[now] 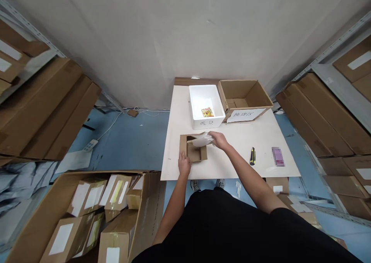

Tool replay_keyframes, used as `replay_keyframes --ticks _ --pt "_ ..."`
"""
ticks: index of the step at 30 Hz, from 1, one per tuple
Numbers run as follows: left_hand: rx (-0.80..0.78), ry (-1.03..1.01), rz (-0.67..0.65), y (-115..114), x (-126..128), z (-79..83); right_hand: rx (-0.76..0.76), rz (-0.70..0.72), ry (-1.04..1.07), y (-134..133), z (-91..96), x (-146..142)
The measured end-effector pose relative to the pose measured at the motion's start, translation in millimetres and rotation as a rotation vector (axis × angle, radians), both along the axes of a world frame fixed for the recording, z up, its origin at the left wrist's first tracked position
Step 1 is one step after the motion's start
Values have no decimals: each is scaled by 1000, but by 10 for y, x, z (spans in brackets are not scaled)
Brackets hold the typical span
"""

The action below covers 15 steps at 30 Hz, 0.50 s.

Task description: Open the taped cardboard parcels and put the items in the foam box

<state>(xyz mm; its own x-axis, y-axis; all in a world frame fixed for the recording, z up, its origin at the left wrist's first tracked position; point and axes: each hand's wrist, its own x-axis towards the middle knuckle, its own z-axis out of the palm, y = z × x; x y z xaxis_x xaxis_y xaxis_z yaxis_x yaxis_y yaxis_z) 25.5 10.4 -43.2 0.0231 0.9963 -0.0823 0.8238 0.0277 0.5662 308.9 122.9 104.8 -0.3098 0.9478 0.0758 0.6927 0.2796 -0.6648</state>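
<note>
On the white table a small open cardboard box [193, 154] sits with its flaps spread. My left hand [184, 164] grips its near left edge. My right hand [219, 140] is closed on a whitish, crumpled packet [203, 140] at the box's far right side. That packet partly covers the box opening, and what it contains I cannot make out. Past the small box stands a white foam box [206, 122] with handwriting on its front. A colourful yellow-and-red packet [207, 112] lies inside it.
Right of the foam box is a larger open carton [246, 114] with a paper label. A yellow-and-black utility knife [252, 156] and a blurred purple item [278, 156] lie on the table [232, 168]. A big carton [150, 201] of taped parcels stands lower left; shelves of boxes flank both sides.
</note>
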Motion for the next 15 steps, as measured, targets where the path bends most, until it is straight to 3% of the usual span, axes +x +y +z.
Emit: replay_keyframes --ticks 4,7,10,12,15 --pt "-22 95 -39 37 -197 80 -36 -336 267 -81 -131 535" --pt "-30 114 -89 60 -291 130 -135 -537 419 -175 -441 767" --pt "-70 122 -114 73 -327 194 -330 -752 434 -352 -832 847" --pt "-96 115 -99 73 -329 264 -450 -826 375 -526 -1078 874" --pt "-63 84 -47 65 -267 418 -541 -804 286 -820 -1363 949"
